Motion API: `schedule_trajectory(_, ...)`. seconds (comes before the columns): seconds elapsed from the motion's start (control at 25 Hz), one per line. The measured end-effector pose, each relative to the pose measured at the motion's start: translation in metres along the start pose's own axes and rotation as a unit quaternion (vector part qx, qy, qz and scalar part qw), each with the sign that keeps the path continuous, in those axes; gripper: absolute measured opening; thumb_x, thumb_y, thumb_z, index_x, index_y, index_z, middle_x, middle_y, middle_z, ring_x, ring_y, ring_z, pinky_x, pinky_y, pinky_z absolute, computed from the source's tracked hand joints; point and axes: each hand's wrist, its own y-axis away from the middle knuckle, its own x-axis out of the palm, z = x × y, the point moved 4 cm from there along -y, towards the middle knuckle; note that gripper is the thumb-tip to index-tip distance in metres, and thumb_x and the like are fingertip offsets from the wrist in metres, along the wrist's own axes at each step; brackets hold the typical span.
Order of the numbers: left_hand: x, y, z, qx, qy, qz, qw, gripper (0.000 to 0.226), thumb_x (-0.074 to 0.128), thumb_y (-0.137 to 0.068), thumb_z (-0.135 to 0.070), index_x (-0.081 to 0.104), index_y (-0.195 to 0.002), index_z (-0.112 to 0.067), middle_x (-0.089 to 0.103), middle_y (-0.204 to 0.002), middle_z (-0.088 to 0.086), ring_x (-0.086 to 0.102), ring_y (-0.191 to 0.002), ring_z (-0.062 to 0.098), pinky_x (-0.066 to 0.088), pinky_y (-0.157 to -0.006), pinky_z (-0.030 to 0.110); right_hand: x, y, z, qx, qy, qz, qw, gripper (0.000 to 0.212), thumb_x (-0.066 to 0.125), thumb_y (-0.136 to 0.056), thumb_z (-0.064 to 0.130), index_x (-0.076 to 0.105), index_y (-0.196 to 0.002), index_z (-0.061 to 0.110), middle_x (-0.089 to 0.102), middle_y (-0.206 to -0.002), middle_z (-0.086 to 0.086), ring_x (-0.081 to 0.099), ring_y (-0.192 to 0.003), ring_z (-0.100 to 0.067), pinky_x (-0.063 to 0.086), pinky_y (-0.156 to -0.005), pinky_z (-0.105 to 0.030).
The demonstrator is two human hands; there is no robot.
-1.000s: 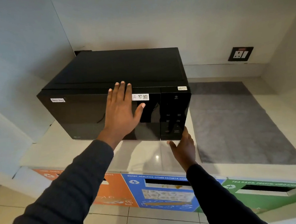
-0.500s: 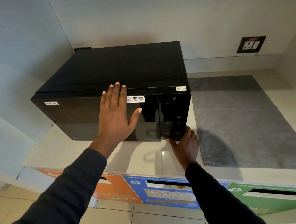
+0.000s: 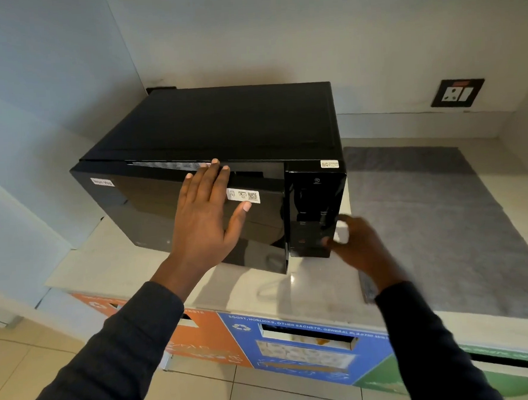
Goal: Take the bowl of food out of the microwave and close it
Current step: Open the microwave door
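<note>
Opening stage of the task, by the look of it: black microwave standing on the pale surface, its door just ajar, a thin gap showing along the top edge and the right edge standing slightly proud of the control panel. Left hand laid flat against the door front, fingers spread and straight, fingertips reaching the top edge at the gap, nothing gripped. Right hand low at the bottom corner of the control panel, blurred, fingers loosely curled with nothing visibly held; whether touching a button or just beside the panel, impossible to tell. Bowl of food not in sight, presumably inside the cavity behind the dark door glass, which shows nothing through it. Grey mat lying on the surface just to the right of the microwave, a likely landing place for the bowl, though that is only a guess. Next move, in judgement: fingers hooked round the free right edge of the door, then a swing leftward on the hinge, wide enough to clear both hands for a reach inside. Care called for with a possibly hot bowl, and with the door sweeping out over the front lip of the surface above the recycling bins.
</note>
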Motion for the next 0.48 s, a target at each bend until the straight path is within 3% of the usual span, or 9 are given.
schedule_trajectory(0.12,-0.009,0.011,0.000,-0.009,0.044,-0.021,0.999,0.066,0.035,-0.102,-0.056,0.050,-0.150,-0.013,0.044,-0.162,0.007,0.032,-0.154,0.024,0.017,-0.129,0.042,-0.077,0.010,0.056,-0.093,-0.043,-0.166,0.981,0.050,0.065,-0.094,0.036,0.053,-0.141,0.022,0.060,-0.138,-0.007,0.059,-0.122,-0.022,0.049,-0.096,-0.035)
schedule_trajectory(0.2,-0.018,0.022,0.002,-0.023,0.080,-0.034,0.996,0.059,0.040,-0.102,-0.050,0.054,-0.148,-0.015,0.047,-0.160,0.004,0.034,-0.154,0.021,0.016,-0.128,0.037,-0.100,0.013,0.110,-0.169,-0.054,-0.195,0.965,0.051,0.057,-0.095,0.050,0.048,-0.141,0.031,0.058,-0.141,0.000,0.055,-0.124,-0.013,0.049,-0.096,-0.033)
schedule_trajectory(0.32,-0.032,0.038,0.007,-0.032,0.122,-0.044,0.991,0.054,0.039,-0.103,-0.051,0.059,-0.143,-0.021,0.052,-0.156,-0.002,0.035,-0.150,0.011,0.024,-0.126,0.036,-0.082,-0.002,0.168,-0.269,0.070,-0.120,0.953,0.060,0.055,-0.096,0.054,0.045,-0.148,0.026,0.051,-0.152,-0.004,0.048,-0.138,-0.019,0.045,-0.110,-0.040)
schedule_trajectory(0.4,-0.046,0.052,0.013,-0.036,0.128,-0.053,0.990,0.051,0.039,-0.103,-0.050,0.063,-0.138,-0.021,0.057,-0.151,-0.003,0.039,-0.147,0.008,0.027,-0.123,0.033,-0.048,-0.010,0.184,-0.263,0.164,-0.046,0.950,0.071,0.053,-0.096,0.059,0.039,-0.154,0.023,0.039,-0.163,-0.009,0.035,-0.150,-0.027,0.031,-0.120,-0.045)
schedule_trajectory(0.48,-0.060,0.066,0.018,-0.035,0.127,-0.063,0.989,0.047,0.042,-0.103,-0.046,0.067,-0.131,-0.019,0.064,-0.143,-0.001,0.047,-0.143,0.011,0.030,-0.120,0.029,-0.019,-0.012,0.182,-0.245,0.261,-0.073,0.931,0.079,0.050,-0.094,0.065,0.036,-0.157,0.021,0.034,-0.165,-0.013,0.030,-0.153,-0.030,0.022,-0.123,-0.049)
